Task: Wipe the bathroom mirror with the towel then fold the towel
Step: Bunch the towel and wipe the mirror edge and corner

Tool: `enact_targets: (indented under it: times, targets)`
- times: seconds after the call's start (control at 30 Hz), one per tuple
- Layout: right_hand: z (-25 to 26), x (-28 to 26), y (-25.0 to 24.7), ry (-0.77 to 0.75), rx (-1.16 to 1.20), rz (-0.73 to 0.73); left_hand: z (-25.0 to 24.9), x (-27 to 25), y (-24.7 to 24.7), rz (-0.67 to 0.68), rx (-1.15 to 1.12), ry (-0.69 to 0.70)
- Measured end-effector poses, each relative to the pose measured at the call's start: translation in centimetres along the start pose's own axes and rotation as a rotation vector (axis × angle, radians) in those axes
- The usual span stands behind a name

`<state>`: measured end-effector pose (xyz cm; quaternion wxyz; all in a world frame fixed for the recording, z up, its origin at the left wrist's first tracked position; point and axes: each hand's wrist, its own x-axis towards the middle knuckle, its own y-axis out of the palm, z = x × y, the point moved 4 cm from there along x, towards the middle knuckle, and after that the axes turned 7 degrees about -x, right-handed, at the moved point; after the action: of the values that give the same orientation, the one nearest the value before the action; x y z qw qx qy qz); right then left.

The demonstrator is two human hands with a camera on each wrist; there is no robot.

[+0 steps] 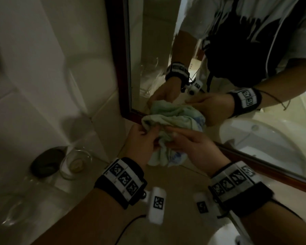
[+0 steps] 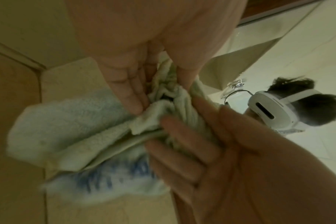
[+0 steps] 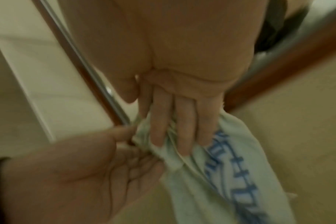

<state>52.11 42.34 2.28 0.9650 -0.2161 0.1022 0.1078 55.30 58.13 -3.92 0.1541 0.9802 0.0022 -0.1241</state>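
Observation:
A bunched pale green towel [image 1: 173,119] with a blue print hangs in front of the lower left corner of the mirror [image 1: 157,41], which has a dark red-brown frame [image 1: 117,50]. My left hand [image 1: 148,131] pinches the towel's left side between thumb and fingers. My right hand [image 1: 173,137] grips the folds from the right, its fingers [image 3: 182,128] lying over the cloth. The left wrist view shows the towel [image 2: 77,128] crumpled between both hands, the left thumb [image 2: 182,72] pressing on it. The towel's printed end [image 3: 240,174] hangs below my right hand.
On the counter at the left lie a clear glass dish [image 1: 76,161], a dark rounded object [image 1: 46,161] and more glassware [image 1: 12,200]. A white basin rim [image 1: 224,236] shows at the lower right. A black cable [image 1: 127,227] runs from my left wrist. Tiled wall stands left of the mirror.

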Motion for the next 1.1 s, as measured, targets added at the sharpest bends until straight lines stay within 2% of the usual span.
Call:
enact_targets:
  times: [0.2,0.43,0.57,0.7,0.8,0.93,1.03,1.1]
  targets:
    - [0.8,4.5,4.2,-0.043,0.054,-0.071,-0.8,0.3,-2.8,-0.023,0.120,0.030]
    - [3.3,8.6,8.3,-0.128,0.064,0.098,-2.2,-0.3,-6.0,-0.092,0.029,0.041]
    - [3.2,8.5,8.6,-0.160,0.089,0.163,-1.9,0.0,-6.1,-0.146,0.161,0.112]
    - [1.5,6.0,6.6,-0.192,0.120,0.181,-4.0,0.8,-4.0,-0.232,0.455,0.189]
    - [0.0,3.9,4.2,-0.213,0.003,0.102,-4.4,1.1,-0.9,-0.181,0.522,0.206]
    - [-1.2,0.0,0.8,-0.209,-0.236,-0.112,-1.7,0.7,1.7,-0.132,0.415,0.107]
    - [-0.8,-1.8,0.4,-0.232,-0.459,-0.175,-1.6,0.2,2.0,-0.174,0.384,0.068]
    - [-0.2,-0.7,1.5,-0.211,-0.482,-0.177,-1.1,0.5,0.6,-0.235,0.341,0.006]
